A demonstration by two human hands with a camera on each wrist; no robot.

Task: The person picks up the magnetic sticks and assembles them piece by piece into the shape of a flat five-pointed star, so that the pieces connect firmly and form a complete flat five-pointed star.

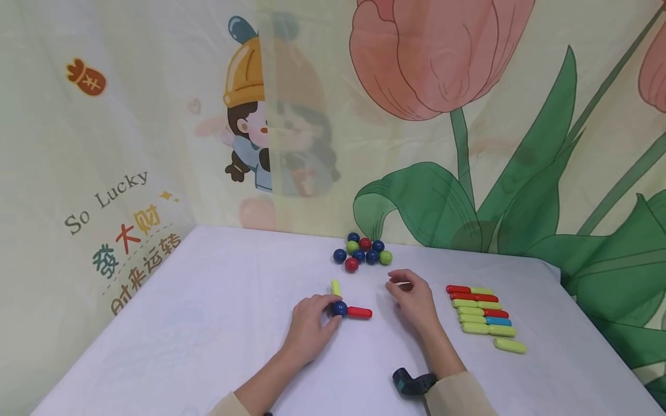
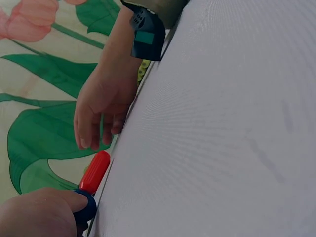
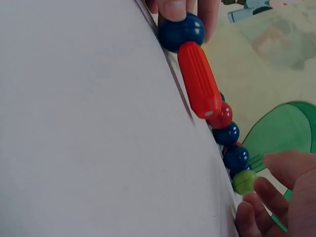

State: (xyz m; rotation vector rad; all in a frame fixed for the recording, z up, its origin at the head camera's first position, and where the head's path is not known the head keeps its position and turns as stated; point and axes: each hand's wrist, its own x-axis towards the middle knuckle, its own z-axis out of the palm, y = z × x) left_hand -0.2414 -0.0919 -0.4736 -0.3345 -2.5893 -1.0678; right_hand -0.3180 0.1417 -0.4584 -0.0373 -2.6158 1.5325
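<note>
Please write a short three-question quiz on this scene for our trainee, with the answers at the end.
1. Which hand pinches the blue ball that touches the red rod?
2. True or false: the right hand is apart from the red rod.
3. Multiple choice: in the head view, what colour is the single rod below the paired rods? A) blue; B) red; C) yellow-green.

Key: 1. The left hand. 2. True. 3. C.
</note>
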